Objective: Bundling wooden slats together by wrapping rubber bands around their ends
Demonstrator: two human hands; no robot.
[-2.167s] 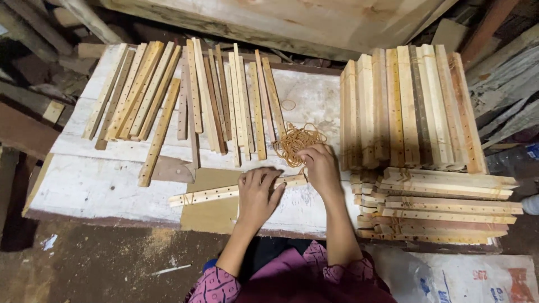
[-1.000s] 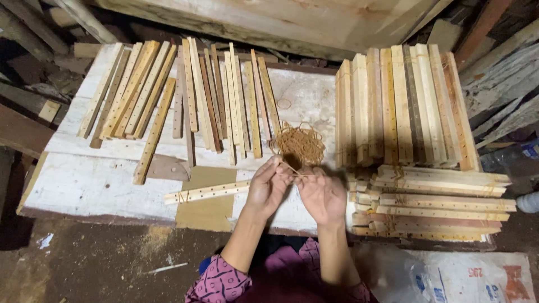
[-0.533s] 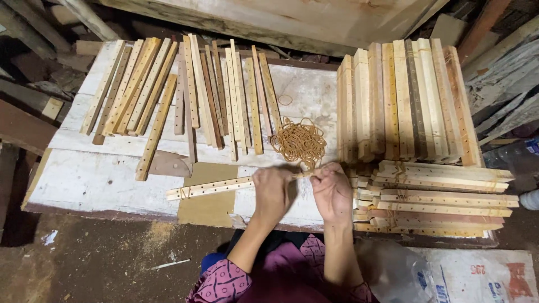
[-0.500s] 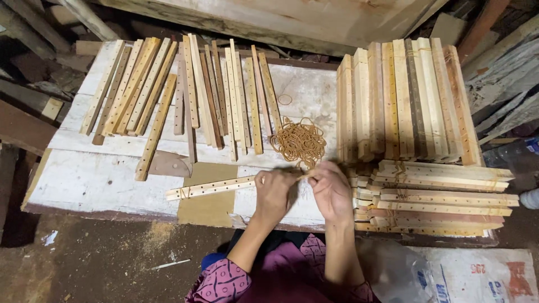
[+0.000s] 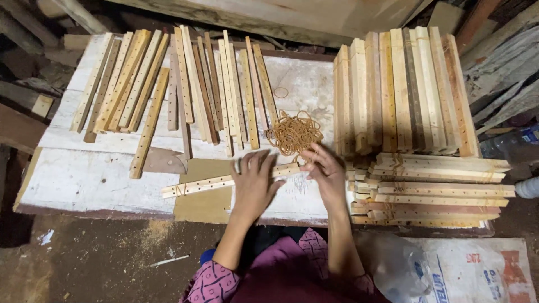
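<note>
My left hand [image 5: 254,184] lies flat, fingers spread, on a bundle of thin drilled wooden slats [image 5: 202,183] that lies crosswise near the front of the white table [image 5: 78,177]. A rubber band wraps the bundle's left end. My right hand [image 5: 325,175] is at the bundle's right end, fingers pinched on a thin rubber band just below a loose pile of tan rubber bands [image 5: 294,133].
Several loose drilled slats [image 5: 168,90] fan across the table's back left. Banded slat bundles stand stacked at the right [image 5: 401,92], with more lying flat in front [image 5: 438,188]. Scrap timber surrounds the table; a printed sack [image 5: 471,269] lies on the floor.
My right hand went to the rubber band pile, came back with a band and now works it at the bundle's right end. My left hand settled flat on the bundle.
</note>
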